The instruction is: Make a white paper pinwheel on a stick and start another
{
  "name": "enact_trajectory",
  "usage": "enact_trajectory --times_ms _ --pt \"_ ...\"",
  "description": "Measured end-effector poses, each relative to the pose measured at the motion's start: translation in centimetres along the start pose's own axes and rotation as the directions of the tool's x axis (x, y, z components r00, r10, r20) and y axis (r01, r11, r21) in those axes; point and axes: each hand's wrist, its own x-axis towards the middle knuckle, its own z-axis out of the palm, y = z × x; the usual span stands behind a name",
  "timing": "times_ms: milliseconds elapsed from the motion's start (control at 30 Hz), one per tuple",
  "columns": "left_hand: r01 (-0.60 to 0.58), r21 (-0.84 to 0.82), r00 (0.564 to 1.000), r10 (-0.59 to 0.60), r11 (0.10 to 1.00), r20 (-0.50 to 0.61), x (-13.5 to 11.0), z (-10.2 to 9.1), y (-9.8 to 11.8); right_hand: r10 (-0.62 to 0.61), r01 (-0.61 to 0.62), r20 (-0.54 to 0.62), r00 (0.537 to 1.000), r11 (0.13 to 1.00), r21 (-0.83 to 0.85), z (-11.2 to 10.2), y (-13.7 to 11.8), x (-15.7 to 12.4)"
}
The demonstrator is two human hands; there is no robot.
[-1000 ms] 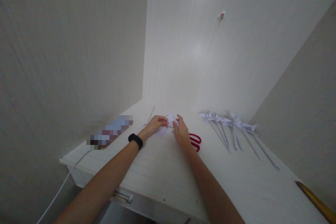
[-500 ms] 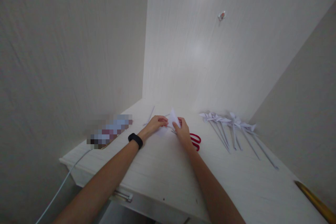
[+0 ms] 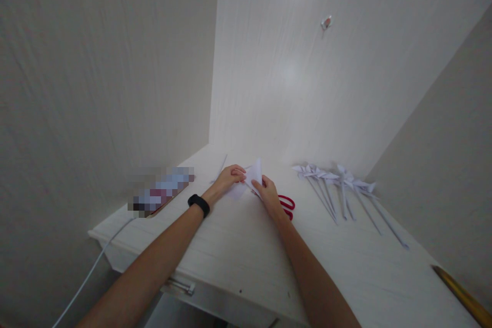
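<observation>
Over the middle of the white desk, a small folded piece of white paper [image 3: 254, 171] stands up between my two hands. My right hand [image 3: 268, 192] pinches its lower right side with thumb and fingers. At the paper's left edge, the fingers of my left hand [image 3: 229, 176] are closed on it; the fingertips are small and partly hidden. Another flat white paper [image 3: 237, 193] lies on the desk beneath them. Beside my right wrist are scissors with red handles [image 3: 286, 203], their blades mostly covered by the hand.
Several white paper pinwheels on sticks [image 3: 342, 180] lie in a row at the right. A thin paper stick [image 3: 220, 168] rests behind my left hand. At the left is a blurred-out device [image 3: 163, 192] with a white cable [image 3: 94, 262]. Walls enclose the white desk [image 3: 246, 251].
The folded paper has turned a little, its tip shifting to the right and leaning. Both hands stay in nearly the same place, still at the paper.
</observation>
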Motion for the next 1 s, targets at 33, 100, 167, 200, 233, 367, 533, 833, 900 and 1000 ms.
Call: enact_trajectory --times_ms 33,100,167,200,233,367,533,833,900,1000 --pt "0.004 -0.003 1.0 -0.004 1.0 -0.003 0.0 0.0 0.0 -0.002 0.002 0.004 1.0 1.0 0.005 0.0 0.1 0.0" --pt "0.019 -0.003 1.0 -0.019 1.0 -0.001 0.1 0.0 -0.1 -0.006 0.006 0.007 1.0 1.0 0.021 0.0 0.2 0.0" --pt "0.028 0.005 1.0 -0.028 1.0 0.007 0.2 0.0 -0.3 -0.005 0.005 -0.003 1.0 1.0 0.026 0.0 0.3 0.0" --pt "0.029 0.009 1.0 -0.029 1.0 0.01 0.2 0.0 -0.4 -0.003 0.003 -0.01 1.0 1.0 0.024 0.0 0.3 0.0" --pt "0.026 0.013 1.0 -0.026 1.0 0.012 0.3 -0.1 -0.4 0.001 0.0 -0.018 1.0 1.0 0.021 0.0 0.3 0.0" --pt "0.012 0.038 1.0 -0.013 0.999 0.027 0.2 -0.1 -0.5 0.016 -0.015 -0.033 0.999 1.0 0.023 0.0 0.3 0.0" --pt "0.027 0.105 0.999 -0.031 0.994 0.03 0.0 0.0 -0.2 0.025 -0.023 -0.044 0.999 0.999 0.041 -0.2 0.2 -0.1" --pt "0.025 0.084 0.999 -0.027 0.996 0.021 -1.3 0.5 1.5 0.044 -0.042 -0.062 0.997 0.998 0.038 -0.3 0.1 0.0" --pt "0.035 0.081 0.999 -0.036 0.996 0.013 -1.4 0.6 1.8 0.042 -0.039 -0.068 0.997 0.998 0.04 -0.4 0.0 -0.1" --pt "0.048 0.064 0.999 -0.049 0.997 0.013 -1.5 0.7 2.0 0.05 -0.046 -0.069 0.996 0.998 0.045 -0.5 -0.1 -0.1"
